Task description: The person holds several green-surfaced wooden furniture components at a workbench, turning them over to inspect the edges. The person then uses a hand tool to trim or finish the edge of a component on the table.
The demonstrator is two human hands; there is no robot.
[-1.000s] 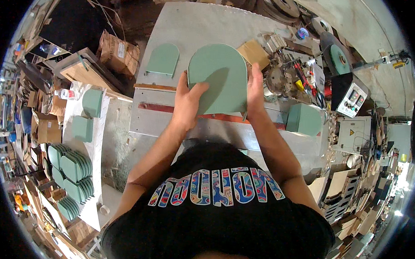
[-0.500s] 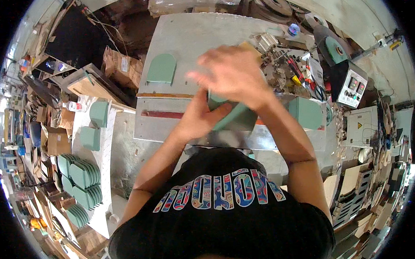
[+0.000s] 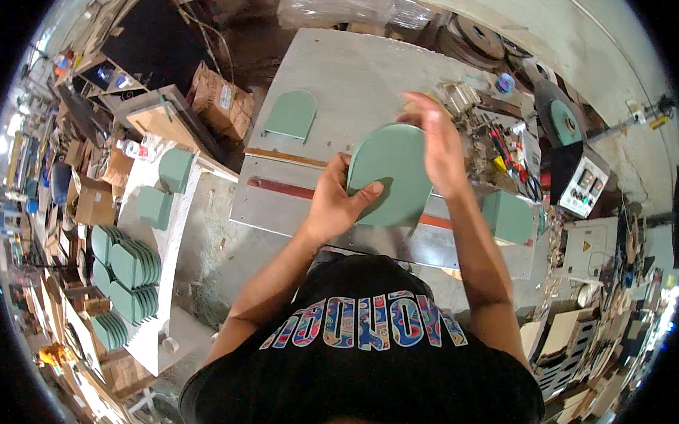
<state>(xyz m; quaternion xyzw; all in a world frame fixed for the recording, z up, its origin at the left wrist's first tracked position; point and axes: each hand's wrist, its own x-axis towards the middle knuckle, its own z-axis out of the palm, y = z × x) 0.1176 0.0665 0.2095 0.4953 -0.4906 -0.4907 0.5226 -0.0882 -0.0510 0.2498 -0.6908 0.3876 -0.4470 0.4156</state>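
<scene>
A green arched panel [image 3: 389, 176] is tilted up above the near part of the grey metal worktable [image 3: 344, 70], its rounded end pointing away from me. My left hand [image 3: 340, 201] grips its left edge, thumb across the face and fingers behind. Beside the panel's upper right edge is my right hand [image 3: 440, 144], fingers stretched and slightly blurred; whether it touches the edge I cannot tell. Another green arched panel [image 3: 291, 115] lies flat on the table at the far left. More green panels [image 3: 508, 216] rest at the table's right side.
Loose tools and metal parts [image 3: 499, 143] clutter the table's right side, near a control box [image 3: 580, 179] with buttons. On the left, a white side table [image 3: 175, 244] carries several stacked green panels [image 3: 134, 265]. A brown paper sack [image 3: 220, 99] stands beyond it.
The panel has turned so its broad face shows toward me. My right hand has moved from above it to its right edge. The whole view has shifted slightly.
</scene>
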